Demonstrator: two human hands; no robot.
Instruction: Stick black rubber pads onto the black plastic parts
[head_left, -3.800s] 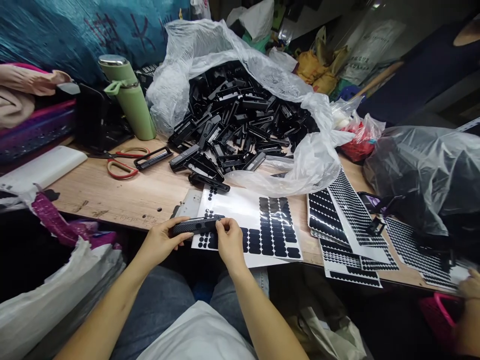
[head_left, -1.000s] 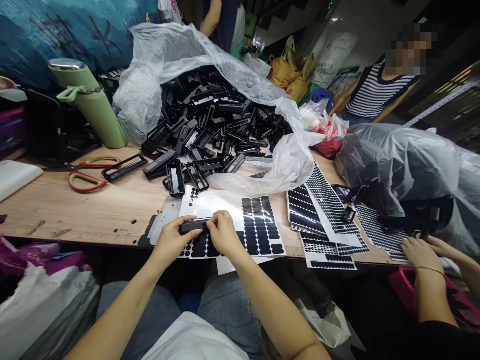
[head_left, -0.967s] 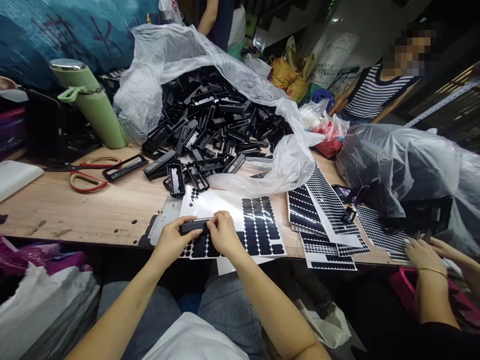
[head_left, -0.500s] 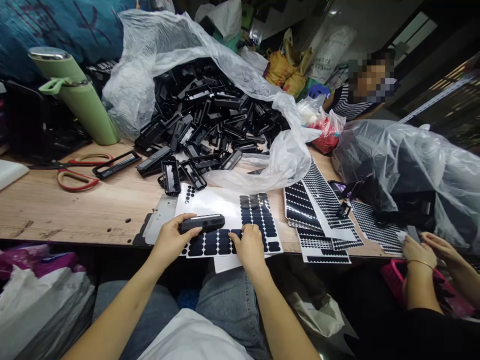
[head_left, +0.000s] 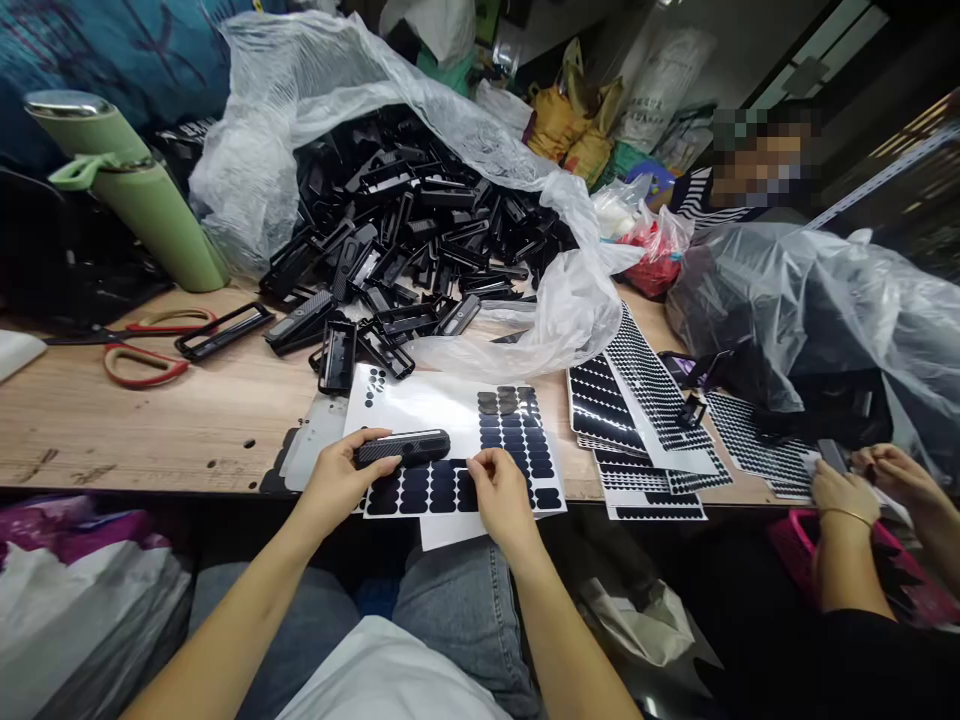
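My left hand (head_left: 339, 480) grips a long black plastic piece (head_left: 405, 447) with a ribbed surface between thumb and fingers, just above a white sheet of black stickers (head_left: 517, 450). To its right, my right hand (head_left: 501, 495) has thumb and forefinger pinched together over the same sheet. A dark sticker edge (head_left: 459, 463) shows at those fingertips, close to the right end of the plastic piece. Rows of rounded black stickers cover the sheet's lower and right parts, and small round ones sit at its upper left. Another white sheet (head_left: 442, 532) sticks out below, past the table edge.
A clear plastic bag (head_left: 577, 310) spills a heap of black plastic parts (head_left: 420, 210) at the back. Red-handled scissors (head_left: 146, 378) and a green bottle (head_left: 146, 195) are left. Sticker sheets (head_left: 649, 385) lie right, near a co-worker's hands (head_left: 847, 498).
My right thumb and forefinger have come together and lifted slightly at the sheet, with a dark sticker edge at their tips. The left hand still holds the plastic piece. The view has shifted slightly.
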